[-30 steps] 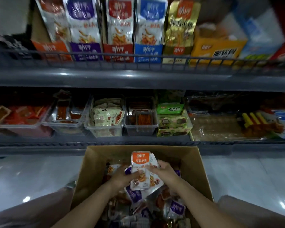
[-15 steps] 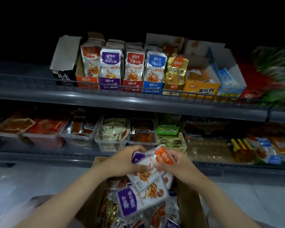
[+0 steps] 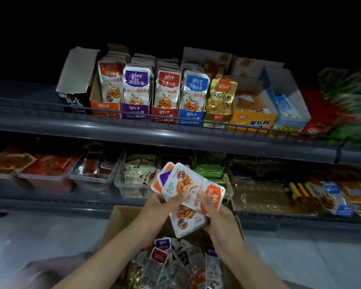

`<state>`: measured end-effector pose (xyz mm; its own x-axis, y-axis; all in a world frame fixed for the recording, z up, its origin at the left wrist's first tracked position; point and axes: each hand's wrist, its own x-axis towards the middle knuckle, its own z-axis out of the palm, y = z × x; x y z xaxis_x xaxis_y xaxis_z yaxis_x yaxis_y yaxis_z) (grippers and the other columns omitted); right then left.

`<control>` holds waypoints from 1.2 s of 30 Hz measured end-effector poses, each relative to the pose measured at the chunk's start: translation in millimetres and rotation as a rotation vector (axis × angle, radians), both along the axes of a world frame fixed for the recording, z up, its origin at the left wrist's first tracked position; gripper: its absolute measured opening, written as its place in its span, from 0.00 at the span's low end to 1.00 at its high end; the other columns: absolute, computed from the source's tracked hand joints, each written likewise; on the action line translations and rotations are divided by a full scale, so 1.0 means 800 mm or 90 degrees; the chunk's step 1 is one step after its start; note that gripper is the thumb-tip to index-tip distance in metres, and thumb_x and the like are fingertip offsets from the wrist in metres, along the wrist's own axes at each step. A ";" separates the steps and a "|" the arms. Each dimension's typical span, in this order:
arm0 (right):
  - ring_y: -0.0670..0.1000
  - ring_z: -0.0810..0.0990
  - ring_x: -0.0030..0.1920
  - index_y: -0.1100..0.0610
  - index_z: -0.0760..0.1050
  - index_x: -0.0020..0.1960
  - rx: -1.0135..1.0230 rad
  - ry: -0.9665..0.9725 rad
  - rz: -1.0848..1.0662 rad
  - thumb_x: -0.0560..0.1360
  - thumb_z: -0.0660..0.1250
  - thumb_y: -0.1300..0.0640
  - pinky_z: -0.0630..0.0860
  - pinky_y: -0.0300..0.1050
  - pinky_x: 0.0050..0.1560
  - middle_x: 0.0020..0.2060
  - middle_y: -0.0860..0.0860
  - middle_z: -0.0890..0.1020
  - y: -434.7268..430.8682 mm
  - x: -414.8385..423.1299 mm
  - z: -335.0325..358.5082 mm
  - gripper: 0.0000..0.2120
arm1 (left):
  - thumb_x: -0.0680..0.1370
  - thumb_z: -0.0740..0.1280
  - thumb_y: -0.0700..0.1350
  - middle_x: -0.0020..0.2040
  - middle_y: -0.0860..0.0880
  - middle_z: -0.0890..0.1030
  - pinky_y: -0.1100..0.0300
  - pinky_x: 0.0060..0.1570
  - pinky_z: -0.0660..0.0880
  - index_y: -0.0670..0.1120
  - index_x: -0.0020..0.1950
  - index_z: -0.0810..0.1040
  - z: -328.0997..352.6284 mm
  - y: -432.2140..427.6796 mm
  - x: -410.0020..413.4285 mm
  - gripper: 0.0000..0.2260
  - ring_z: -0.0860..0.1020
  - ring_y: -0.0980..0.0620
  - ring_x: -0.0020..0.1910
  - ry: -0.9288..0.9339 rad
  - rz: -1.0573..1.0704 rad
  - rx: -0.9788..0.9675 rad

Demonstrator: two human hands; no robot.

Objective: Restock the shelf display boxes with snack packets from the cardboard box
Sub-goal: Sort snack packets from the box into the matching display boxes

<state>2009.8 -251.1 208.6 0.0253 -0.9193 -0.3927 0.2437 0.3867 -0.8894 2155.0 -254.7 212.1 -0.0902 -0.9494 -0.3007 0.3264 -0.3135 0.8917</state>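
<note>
My left hand and right hand both grip a fanned bunch of snack packets, thumbs curled over their faces, above the open cardboard box where more packets lie loose. The display boxes stand in a row on the upper shelf, with packets upright in them.

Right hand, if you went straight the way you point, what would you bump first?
Likely the clear tub just behind the snack packets the right hand holds, on the lower shelf; depth is unclear.
</note>
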 end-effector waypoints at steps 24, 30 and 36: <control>0.45 0.85 0.44 0.54 0.70 0.57 -0.065 0.318 0.270 0.66 0.78 0.58 0.79 0.35 0.40 0.48 0.50 0.84 -0.038 -0.047 0.018 0.24 | 0.75 0.68 0.47 0.45 0.54 0.85 0.64 0.42 0.79 0.50 0.53 0.78 -0.003 -0.018 0.024 0.07 0.84 0.54 0.45 -0.235 -0.175 -0.087; 0.53 0.84 0.51 0.58 0.79 0.55 0.039 0.027 0.141 0.63 0.75 0.55 0.78 0.47 0.53 0.49 0.55 0.85 -0.032 -0.025 -0.005 0.22 | 0.74 0.64 0.56 0.48 0.51 0.85 0.59 0.51 0.79 0.49 0.55 0.78 -0.002 -0.016 0.021 0.15 0.83 0.57 0.46 -0.262 -0.186 -0.101; 0.57 0.81 0.57 0.59 0.75 0.61 0.046 -0.095 0.054 0.76 0.64 0.59 0.76 0.56 0.57 0.54 0.57 0.83 -0.047 -0.039 0.004 0.14 | 0.78 0.61 0.59 0.51 0.51 0.85 0.53 0.58 0.75 0.51 0.58 0.78 -0.006 -0.027 0.032 0.17 0.82 0.52 0.52 -0.142 0.006 0.055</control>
